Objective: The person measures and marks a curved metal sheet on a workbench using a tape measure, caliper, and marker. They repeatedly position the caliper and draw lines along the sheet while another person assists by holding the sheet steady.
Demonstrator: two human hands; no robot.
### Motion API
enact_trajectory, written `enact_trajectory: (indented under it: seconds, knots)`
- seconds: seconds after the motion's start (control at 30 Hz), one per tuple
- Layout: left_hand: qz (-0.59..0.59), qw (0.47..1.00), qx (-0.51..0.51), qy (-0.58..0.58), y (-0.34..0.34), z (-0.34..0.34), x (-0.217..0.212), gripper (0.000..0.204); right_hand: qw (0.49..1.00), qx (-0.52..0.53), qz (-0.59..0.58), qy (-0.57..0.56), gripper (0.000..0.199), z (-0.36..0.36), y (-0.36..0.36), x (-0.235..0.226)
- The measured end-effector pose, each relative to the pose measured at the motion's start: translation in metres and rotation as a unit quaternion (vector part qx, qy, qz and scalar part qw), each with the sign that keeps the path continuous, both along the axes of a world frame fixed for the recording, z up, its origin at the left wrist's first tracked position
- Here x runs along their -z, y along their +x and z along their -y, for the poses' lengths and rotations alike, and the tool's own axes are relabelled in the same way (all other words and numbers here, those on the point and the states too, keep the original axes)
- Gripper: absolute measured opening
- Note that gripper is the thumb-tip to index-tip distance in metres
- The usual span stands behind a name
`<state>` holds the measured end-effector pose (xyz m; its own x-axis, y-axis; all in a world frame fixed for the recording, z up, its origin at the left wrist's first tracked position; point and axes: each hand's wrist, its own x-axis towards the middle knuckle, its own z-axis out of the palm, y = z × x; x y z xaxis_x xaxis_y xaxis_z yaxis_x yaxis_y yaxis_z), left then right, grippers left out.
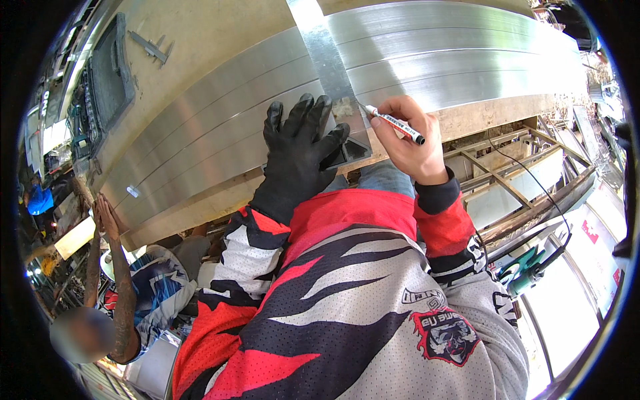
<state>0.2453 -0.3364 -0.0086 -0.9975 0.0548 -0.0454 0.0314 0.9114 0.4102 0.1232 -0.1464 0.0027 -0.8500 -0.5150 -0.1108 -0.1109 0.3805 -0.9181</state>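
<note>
Several long brushed-metal strips [427, 57] lie side by side on a workbench, running left to right. Across them rests a flat metal square [327, 57], its dark triangular base [353, 152] near the front edge. My left hand [297, 150], in a black glove, lies flat with fingers spread on the strips beside the square, its thumb reaching over the base. Bare, my right hand [413, 137] grips a white marker [397, 125] with a black end. The marker's tip meets the metal along the square's right edge.
A caliper [152, 48] and a grey tray [110, 73] lie at the far left. A co-worker's hands [107, 217] touch the strips' left end. At right stand a wooden frame [507, 170] and a green power tool [527, 270] with a black cable.
</note>
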Motion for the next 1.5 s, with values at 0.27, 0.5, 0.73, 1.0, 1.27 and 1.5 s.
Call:
enact_trajectory:
  seconds: [0.27, 0.5, 0.73, 1.0, 1.27, 1.5]
  knots:
    - [-0.002, 1.0, 0.001, -0.005, 0.0, 0.001, 0.001, 0.077, 1.0, -0.021, 0.016, 0.012, 0.013, -0.014, 0.009, -0.009]
    - [-0.002, 1.0, 0.002, -0.009, 0.001, 0.001, 0.001, 0.073, 0.999, -0.046, 0.021, 0.021, 0.013, -0.015, 0.006, -0.012]
    - [-0.018, 1.0, 0.0, 0.0, -0.001, 0.0, -0.001, 0.066, 1.0, 0.007, 0.003, 0.01, 0.012, -0.004, -0.014, -0.014]
    - [-0.011, 1.0, -0.005, 0.017, -0.003, 0.001, -0.006, 0.064, 0.997, 0.044, -0.038, -0.052, 0.018, 0.071, -0.074, 0.013]
    - [0.004, 0.999, -0.009, 0.031, -0.003, 0.001, -0.009, 0.066, 0.995, 0.056, -0.064, -0.042, 0.018, 0.088, -0.085, 0.021]
    - [0.003, 0.999, -0.005, 0.039, -0.004, 0.003, -0.008, 0.062, 0.997, 0.05, -0.041, -0.033, 0.019, 0.09, -0.087, 0.019]
